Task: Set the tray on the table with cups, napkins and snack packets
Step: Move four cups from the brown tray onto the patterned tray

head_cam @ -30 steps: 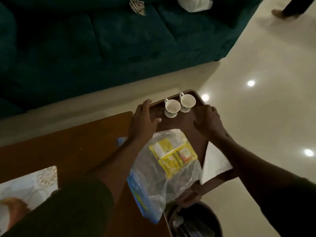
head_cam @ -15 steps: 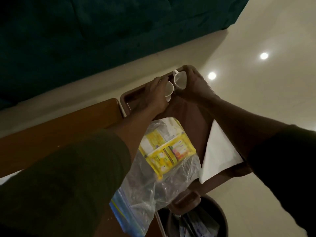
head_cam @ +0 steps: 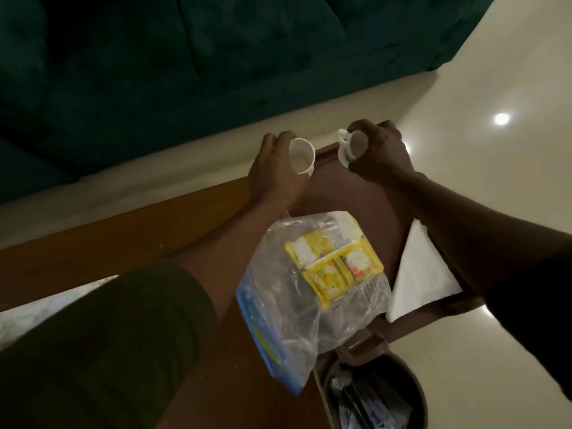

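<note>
Bag (head_cam: 312,292) crowds tray (head_cam: 368,193), bin (head_cam: 374,394) below.

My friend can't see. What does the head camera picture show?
Each hand, left hand and right hand, holds a white cup tipped sideways above a brown tray holding a snack bag and napkin.

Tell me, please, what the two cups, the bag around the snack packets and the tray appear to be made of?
Cups, left and right: probably glazed ceramic, being white, smooth and thick-rimmed. Bag: thin clear plastic, crinkled, glinting, packets showing through. Tray: dark brown with a moulded handle, perhaps plastic or wood; the dim light leaves it open.
</note>
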`<state>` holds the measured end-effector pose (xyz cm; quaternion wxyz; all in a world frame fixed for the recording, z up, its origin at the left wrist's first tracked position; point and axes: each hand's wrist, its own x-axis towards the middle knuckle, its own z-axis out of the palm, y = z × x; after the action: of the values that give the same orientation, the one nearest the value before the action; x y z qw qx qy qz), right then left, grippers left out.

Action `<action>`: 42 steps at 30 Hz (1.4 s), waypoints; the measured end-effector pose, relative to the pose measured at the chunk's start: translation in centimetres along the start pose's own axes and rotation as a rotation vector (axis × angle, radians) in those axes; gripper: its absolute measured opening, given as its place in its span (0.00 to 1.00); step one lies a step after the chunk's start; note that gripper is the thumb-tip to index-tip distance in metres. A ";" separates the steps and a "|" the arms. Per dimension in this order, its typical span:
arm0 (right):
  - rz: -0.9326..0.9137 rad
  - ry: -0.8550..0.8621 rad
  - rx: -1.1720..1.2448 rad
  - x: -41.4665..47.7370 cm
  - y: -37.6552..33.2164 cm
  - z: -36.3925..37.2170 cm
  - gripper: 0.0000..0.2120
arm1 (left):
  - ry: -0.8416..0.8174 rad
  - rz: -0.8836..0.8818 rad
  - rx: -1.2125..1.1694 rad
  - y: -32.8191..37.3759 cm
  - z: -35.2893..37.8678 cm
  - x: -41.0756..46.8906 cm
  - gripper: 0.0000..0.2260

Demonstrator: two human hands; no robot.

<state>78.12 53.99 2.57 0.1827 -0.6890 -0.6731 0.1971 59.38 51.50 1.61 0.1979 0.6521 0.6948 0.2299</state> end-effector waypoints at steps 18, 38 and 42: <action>-0.284 -0.288 0.208 -22.4 -31.6 11.8 0.25 | 0.113 -0.185 -0.138 -22.2 -21.6 -31.1 0.28; -0.692 -0.519 -0.094 -36.3 -42.6 31.3 0.31 | 0.339 -0.659 -0.218 -44.1 -27.2 -39.7 0.11; -0.651 -0.585 -0.034 -36.8 -42.5 32.1 0.34 | 0.335 -0.615 -0.167 -44.7 -27.1 -39.5 0.02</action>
<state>24.60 17.91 -1.97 0.0254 -0.3592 -0.8817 0.3049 10.16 8.50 -3.10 0.1936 0.3476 0.8601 0.3193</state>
